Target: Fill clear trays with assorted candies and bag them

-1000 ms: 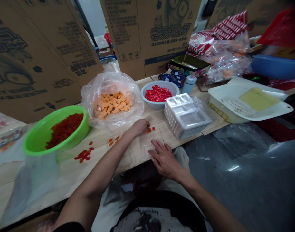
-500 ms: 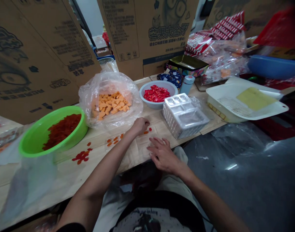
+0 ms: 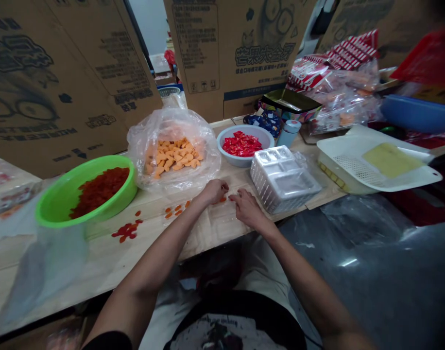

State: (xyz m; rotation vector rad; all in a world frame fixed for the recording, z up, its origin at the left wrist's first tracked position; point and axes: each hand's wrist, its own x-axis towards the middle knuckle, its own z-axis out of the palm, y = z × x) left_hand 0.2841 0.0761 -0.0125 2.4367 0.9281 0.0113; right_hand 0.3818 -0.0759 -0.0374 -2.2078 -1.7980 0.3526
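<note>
My left hand (image 3: 213, 191) is closed in a pinch over a clear plastic tray; what its fingertips hold is hidden. Close to its right, my right hand (image 3: 248, 209) has its fingers drawn in toward the thumb at the same tray, and anything between them is too small to make out. A small orange gummy piece (image 3: 223, 199) shows between the two hands. Left of my left forearm, several orange pieces (image 3: 178, 208) sit in rows in clear tray hollows. Loose red gummy pieces (image 3: 128, 232) lie in a pile farther left.
A green basin (image 3: 43, 214) holds dark red pieces. Behind my hands are a clear bag (image 3: 138, 141) of orange candies and a bowl (image 3: 228, 156) of red packets. Stacked clear trays (image 3: 284, 180) stand right, before a white basket (image 3: 386, 177). Cardboard boxes (image 3: 193, 58) line the back.
My right hand has moved forward and up to the small tray, its spread fingers drawing in close to my left hand. My left hand stays over the tray. The view has shifted slightly.
</note>
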